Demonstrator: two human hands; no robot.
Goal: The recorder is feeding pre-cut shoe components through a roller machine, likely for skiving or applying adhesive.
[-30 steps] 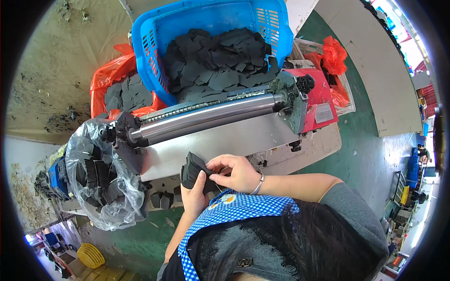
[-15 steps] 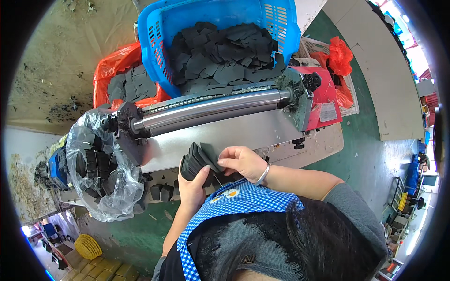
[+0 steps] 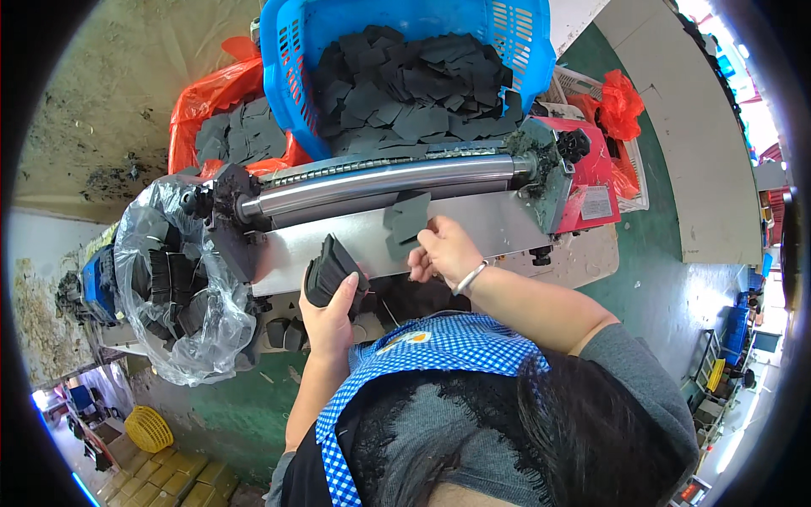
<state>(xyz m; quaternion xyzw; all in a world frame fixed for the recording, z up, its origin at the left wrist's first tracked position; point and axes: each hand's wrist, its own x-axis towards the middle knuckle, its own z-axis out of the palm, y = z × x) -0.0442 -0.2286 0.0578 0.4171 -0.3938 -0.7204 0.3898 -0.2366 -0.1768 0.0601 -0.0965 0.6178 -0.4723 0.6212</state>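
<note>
My left hand (image 3: pixel 328 328) is closed around a thick stack of thin black sheet pieces (image 3: pixel 331 272), just in front of the machine's metal plate. Between the fingers of my right hand (image 3: pixel 450 255) is a single flat black sheet piece (image 3: pixel 411 218), pinched by its edge over the smooth metal plate (image 3: pixel 490 224). Its far edge reaches close to the shiny steel roller (image 3: pixel 389 182); whether it touches the plate I cannot tell. The roller runs across the machine behind both hands.
Behind the roller stands a blue basket (image 3: pixel 273 84) heaped with black pieces. A red bag (image 3: pixel 190 110) of pieces lies left of it. A clear plastic bag (image 3: pixel 135 245) holds stacks at the machine's left end. The red machine housing (image 3: pixel 587 173) is at right.
My right hand has moved away from the stack, forward over the plate, taking one sheet piece along. My left hand has shifted slightly left with the stack.
</note>
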